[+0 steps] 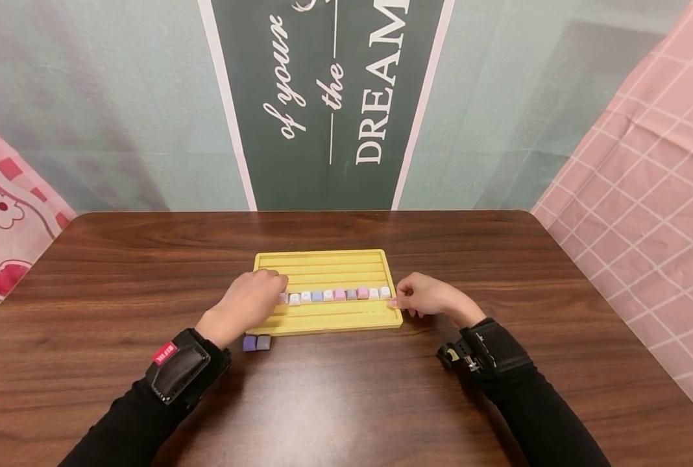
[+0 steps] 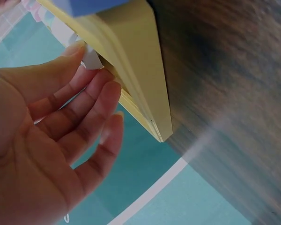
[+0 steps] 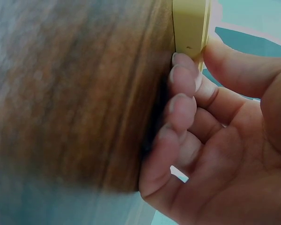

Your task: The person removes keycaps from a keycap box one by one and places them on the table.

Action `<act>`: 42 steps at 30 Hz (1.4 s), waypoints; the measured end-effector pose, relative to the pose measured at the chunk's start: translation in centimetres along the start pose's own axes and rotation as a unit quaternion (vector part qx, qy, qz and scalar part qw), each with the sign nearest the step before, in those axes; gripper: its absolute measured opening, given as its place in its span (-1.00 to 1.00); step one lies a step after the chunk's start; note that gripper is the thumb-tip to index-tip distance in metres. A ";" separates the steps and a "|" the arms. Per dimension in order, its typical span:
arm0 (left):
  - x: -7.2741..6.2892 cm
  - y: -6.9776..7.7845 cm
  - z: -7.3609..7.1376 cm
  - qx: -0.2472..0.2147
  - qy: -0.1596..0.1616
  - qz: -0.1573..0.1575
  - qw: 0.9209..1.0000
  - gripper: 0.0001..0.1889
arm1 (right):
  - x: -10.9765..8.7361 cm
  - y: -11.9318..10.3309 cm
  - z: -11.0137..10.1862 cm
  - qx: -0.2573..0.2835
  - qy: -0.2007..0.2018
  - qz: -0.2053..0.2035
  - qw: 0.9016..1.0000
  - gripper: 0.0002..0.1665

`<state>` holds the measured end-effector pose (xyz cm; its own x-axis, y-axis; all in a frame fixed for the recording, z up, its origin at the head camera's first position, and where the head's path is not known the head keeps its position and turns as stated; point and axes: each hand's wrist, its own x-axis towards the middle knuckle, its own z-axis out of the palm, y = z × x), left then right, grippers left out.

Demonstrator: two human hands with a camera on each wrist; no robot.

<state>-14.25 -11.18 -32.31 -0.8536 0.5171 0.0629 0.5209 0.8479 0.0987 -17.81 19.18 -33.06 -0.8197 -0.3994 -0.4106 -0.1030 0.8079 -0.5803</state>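
Note:
A yellow ridged tray (image 1: pixel 329 324) lies on the table, with a row of white, pink, blue and grey keycaps (image 1: pixel 339 295) across it. My left hand (image 1: pixel 250 301) reaches over the tray's left side. In the left wrist view its thumb and a finger pinch a whitish keycap (image 2: pixel 92 60) at the row's left end, while the other fingers stay loosely bent beside the tray wall. At the opposite end, my right hand (image 1: pixel 431 295) grips the tray's right edge. The right wrist view has the thumb at the tray's rim (image 3: pixel 207 23) and curled fingers against its outer side.
A purple keycap (image 1: pixel 250 343) and a grey keycap (image 1: pixel 263 342) sit side by side on the brown wooden table (image 1: pixel 335 402), just off the tray's front left corner. Behind the table hangs a printed backdrop (image 1: pixel 323 181); pink cloth (image 1: pixel 638 194) hangs on the right.

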 end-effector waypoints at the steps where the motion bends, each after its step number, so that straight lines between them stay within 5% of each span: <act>1: 0.0 0.0 0.0 0.001 -0.001 0.001 1.000 -0.91 | 0.0 0.0 0.0 0.001 0.000 0.001 1.000 -0.68; 9: -0.1 0.0 0.0 0.022 0.004 0.010 1.000 -0.88 | 0.0 0.1 0.0 0.001 0.001 -0.003 1.000 -0.68; 25: -0.6 0.5 -1.1 0.023 -0.016 -0.042 0.999 -0.79 | 0.0 0.1 0.0 -0.005 0.001 -0.005 1.000 -0.68; 42: -2.4 2.3 -2.2 0.034 0.026 -0.034 0.999 -0.84 | -0.1 0.1 0.0 -0.002 0.001 -0.005 1.000 -0.69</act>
<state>-11.04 -10.73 -30.04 -0.8844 0.4535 0.1103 0.4596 0.8874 0.0363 -17.74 19.28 -33.10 -0.8197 -0.4063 -0.4039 -0.1132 0.8060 -0.5810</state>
